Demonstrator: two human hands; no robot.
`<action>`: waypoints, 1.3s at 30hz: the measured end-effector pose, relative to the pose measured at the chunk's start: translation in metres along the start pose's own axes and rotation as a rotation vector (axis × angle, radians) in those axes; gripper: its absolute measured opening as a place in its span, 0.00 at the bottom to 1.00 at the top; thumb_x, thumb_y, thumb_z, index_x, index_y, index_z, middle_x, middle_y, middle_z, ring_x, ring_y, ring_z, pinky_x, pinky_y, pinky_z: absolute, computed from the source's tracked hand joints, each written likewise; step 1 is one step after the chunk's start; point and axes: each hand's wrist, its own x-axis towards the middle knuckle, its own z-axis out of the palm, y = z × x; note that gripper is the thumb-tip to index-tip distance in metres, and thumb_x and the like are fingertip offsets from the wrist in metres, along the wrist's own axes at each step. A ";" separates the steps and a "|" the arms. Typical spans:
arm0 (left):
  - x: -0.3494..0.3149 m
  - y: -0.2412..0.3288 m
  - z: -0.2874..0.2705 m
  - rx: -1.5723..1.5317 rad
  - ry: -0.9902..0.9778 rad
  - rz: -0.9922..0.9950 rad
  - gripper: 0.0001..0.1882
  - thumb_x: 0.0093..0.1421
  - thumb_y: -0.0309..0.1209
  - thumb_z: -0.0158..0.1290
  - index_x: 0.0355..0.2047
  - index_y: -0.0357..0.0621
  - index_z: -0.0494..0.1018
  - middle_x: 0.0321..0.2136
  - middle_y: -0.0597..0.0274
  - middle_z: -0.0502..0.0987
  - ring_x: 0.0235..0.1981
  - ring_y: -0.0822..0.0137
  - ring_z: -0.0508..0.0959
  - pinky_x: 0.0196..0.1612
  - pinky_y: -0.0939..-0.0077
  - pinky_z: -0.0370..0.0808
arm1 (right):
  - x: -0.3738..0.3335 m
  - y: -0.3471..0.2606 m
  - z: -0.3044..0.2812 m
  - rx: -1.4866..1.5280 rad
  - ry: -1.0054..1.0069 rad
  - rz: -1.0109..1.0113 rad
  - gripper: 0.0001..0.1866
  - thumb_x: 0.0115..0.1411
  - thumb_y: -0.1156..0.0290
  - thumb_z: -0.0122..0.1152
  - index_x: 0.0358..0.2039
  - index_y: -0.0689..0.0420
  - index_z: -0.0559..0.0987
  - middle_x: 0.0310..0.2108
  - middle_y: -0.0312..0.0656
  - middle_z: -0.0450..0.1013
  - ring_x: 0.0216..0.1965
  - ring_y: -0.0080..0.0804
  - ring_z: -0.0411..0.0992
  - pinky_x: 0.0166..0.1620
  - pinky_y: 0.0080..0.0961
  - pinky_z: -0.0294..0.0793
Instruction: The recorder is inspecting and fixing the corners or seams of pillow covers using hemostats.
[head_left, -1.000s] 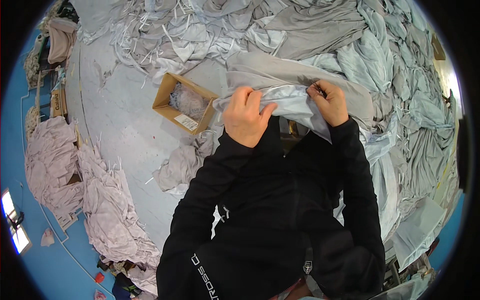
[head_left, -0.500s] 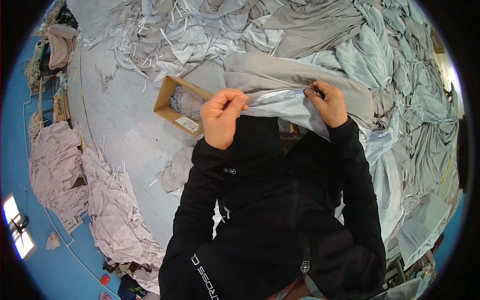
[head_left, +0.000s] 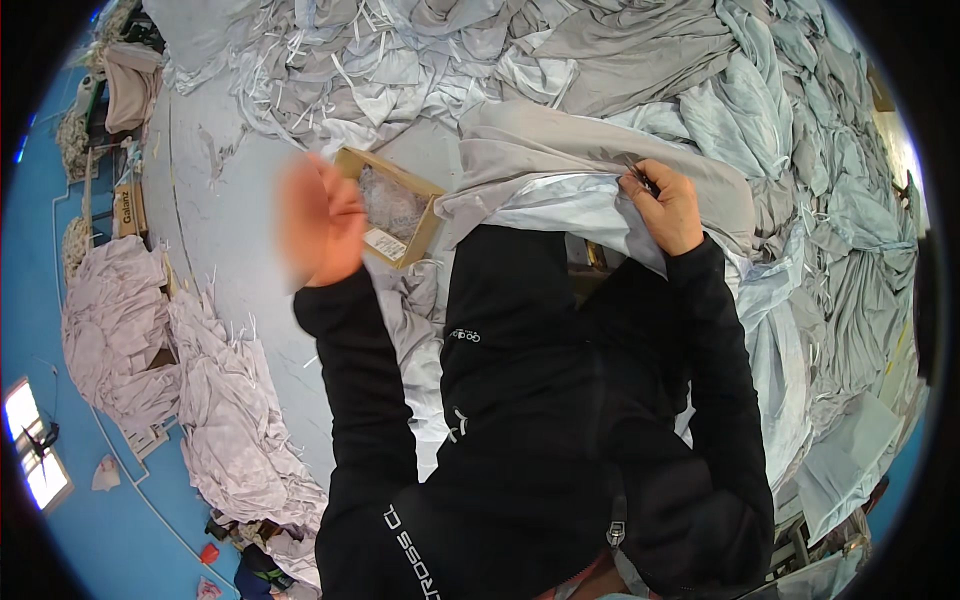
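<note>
Right hand [head_left: 668,208] is wrapped around what look like dark snips [head_left: 646,181], at the near edge of the grey cloth [head_left: 550,135] lying just beyond the lap [head_left: 505,275]; that cloth is probably light, soft and limp, best gripped by its edge. Left hand [head_left: 325,225], blurred, appears beside the box [head_left: 422,230], and whether it pinches anything I cannot tell. Farther out lie heaps of pale fabric [head_left: 640,50].

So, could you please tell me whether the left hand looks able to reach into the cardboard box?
Probably yes: the left hand appears at the left side of the cardboard box, whose top is open, and nothing visible blocks the way, though the hand's height is unclear.
</note>
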 end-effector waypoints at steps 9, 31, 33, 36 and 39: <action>0.030 0.185 -0.094 0.319 0.298 0.330 0.08 0.68 0.28 0.50 0.40 0.34 0.72 0.43 0.56 0.79 0.21 0.77 0.67 0.18 0.86 0.60 | -0.002 0.010 0.000 0.001 0.009 -0.015 0.08 0.59 0.72 0.65 0.32 0.65 0.77 0.21 0.36 0.69 0.25 0.20 0.62 0.30 0.21 0.64; 0.027 0.135 -0.256 1.846 0.642 -0.023 0.20 0.50 0.37 0.65 0.39 0.34 0.81 0.30 0.56 0.84 0.30 0.61 0.82 0.37 0.71 0.77 | -0.002 0.024 -0.014 -0.067 -0.020 -0.030 0.08 0.60 0.72 0.63 0.33 0.64 0.77 0.22 0.40 0.70 0.26 0.22 0.64 0.32 0.22 0.66; 0.015 0.132 -0.266 2.165 0.610 -0.010 0.24 0.49 0.38 0.64 0.43 0.33 0.79 0.35 0.52 0.83 0.35 0.55 0.82 0.42 0.66 0.77 | -0.002 0.017 -0.009 -0.061 -0.010 -0.050 0.08 0.60 0.72 0.63 0.33 0.64 0.77 0.23 0.40 0.71 0.26 0.22 0.65 0.32 0.22 0.66; 0.010 0.093 -0.256 2.375 0.646 -0.275 0.33 0.49 0.44 0.64 0.50 0.33 0.73 0.45 0.45 0.80 0.45 0.45 0.80 0.52 0.54 0.74 | -0.003 0.016 -0.006 -0.117 -0.005 -0.051 0.08 0.59 0.73 0.64 0.35 0.64 0.79 0.24 0.40 0.73 0.27 0.22 0.67 0.34 0.22 0.68; -0.004 0.063 -0.210 2.257 0.568 -0.161 0.23 0.53 0.43 0.63 0.43 0.38 0.78 0.36 0.52 0.83 0.40 0.48 0.81 0.42 0.57 0.77 | -0.006 0.015 -0.005 -0.097 0.030 -0.081 0.09 0.59 0.73 0.65 0.37 0.63 0.79 0.27 0.39 0.76 0.27 0.22 0.68 0.34 0.21 0.69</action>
